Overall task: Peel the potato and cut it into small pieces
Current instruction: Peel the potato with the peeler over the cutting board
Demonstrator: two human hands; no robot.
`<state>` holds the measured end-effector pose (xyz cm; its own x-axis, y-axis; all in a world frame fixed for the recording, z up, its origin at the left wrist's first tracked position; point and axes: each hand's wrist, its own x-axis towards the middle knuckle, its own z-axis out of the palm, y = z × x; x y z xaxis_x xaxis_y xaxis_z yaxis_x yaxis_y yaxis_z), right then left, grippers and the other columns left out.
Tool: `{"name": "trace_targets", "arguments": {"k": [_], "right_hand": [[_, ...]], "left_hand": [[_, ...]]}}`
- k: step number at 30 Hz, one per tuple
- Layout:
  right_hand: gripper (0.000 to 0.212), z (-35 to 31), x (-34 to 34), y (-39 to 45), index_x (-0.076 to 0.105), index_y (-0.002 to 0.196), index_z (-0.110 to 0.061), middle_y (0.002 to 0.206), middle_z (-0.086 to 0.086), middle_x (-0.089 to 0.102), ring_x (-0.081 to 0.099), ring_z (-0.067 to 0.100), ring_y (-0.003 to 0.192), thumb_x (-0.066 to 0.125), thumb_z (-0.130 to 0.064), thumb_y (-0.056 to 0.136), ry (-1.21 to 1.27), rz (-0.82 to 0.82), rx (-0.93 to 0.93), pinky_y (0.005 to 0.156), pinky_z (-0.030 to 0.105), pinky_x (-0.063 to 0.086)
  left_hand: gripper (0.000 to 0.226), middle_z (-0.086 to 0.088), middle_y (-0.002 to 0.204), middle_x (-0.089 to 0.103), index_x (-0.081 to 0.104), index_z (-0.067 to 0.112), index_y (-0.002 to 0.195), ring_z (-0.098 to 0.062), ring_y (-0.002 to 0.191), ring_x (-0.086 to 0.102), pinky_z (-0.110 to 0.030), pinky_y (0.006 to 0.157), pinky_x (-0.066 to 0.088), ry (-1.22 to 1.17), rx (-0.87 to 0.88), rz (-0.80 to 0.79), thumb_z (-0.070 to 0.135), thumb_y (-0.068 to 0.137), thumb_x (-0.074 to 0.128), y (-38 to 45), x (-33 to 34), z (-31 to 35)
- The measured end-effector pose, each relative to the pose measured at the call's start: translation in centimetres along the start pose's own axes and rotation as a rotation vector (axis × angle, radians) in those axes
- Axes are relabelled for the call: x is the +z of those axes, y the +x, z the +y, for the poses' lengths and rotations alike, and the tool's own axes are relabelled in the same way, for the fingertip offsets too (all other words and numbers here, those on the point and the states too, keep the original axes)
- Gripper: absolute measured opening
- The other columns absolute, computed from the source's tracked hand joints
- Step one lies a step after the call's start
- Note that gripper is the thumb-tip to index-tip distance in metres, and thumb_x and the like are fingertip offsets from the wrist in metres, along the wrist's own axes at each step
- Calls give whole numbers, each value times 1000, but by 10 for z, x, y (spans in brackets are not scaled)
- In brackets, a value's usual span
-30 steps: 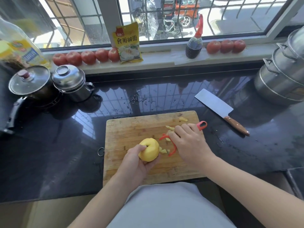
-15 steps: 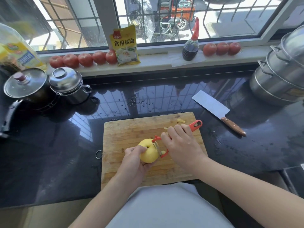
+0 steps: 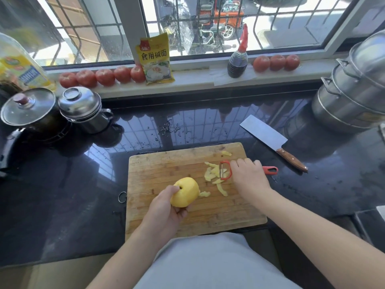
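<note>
Two bare hands work over a wooden cutting board (image 3: 166, 165) on a glossy black desk (image 3: 62, 195) beneath a barred window. The left hand (image 3: 164, 209) curls its grip round a mostly peeled yellow potato (image 3: 186, 191), holding it over the board's near left part, with a small dark eye showing on the potato's upper side. The right hand (image 3: 249, 179) wraps its grip round the handle of a red peeler (image 3: 226, 170), whose blade head rests among loose strips of peel (image 3: 214, 175) on the board's far right part; the handle's looped end pokes out past the board's right edge. A cleaver (image 3: 270, 140) with a wooden handle lies on the desk to the right, apart from the board. Tomatoes (image 3: 104, 77) line the windowsill beside a yellow packet (image 3: 155, 59).
</note>
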<state>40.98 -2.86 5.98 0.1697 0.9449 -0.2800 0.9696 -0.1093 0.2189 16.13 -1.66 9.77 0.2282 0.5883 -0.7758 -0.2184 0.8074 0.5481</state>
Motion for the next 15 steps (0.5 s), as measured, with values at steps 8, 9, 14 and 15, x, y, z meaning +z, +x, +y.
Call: {"name": "trace_targets", "arguments": {"k": [8,9,14,15], "right_hand": [[52,-15,-25,-27,40,142,-30,128,1,56,47,25,121,27,-60,102,569,-311,-27,102,49,35],[49,-20,-30,-34,52,131,-29,118,-3,60,50,22,112,20,-55,104,618,-173,-84,97,47,38],[40,-48,-44,-56,58,70,-18,68,0,54,46,24,66,43,-32,104,303,648,-237,63,40,37],[39,-54,-45,-55,57,69,-18,67,1,53,45,24,65,45,-31,103,261,682,-239,63,40,36]], "left_hand": [[27,-19,117,59,54,5,129,-27,85,63,-37,69,57,-57,16,29,18,105,54,-2,4,1],[26,-19,122,59,54,4,127,-30,91,66,-40,75,60,-54,24,31,17,105,54,-2,4,0],[20,-23,124,59,52,3,116,-34,100,66,-42,73,62,64,70,103,13,102,62,-2,9,-2],[21,-24,123,61,51,4,117,-33,98,67,-38,67,62,88,82,104,14,102,62,-3,10,-2]]}}
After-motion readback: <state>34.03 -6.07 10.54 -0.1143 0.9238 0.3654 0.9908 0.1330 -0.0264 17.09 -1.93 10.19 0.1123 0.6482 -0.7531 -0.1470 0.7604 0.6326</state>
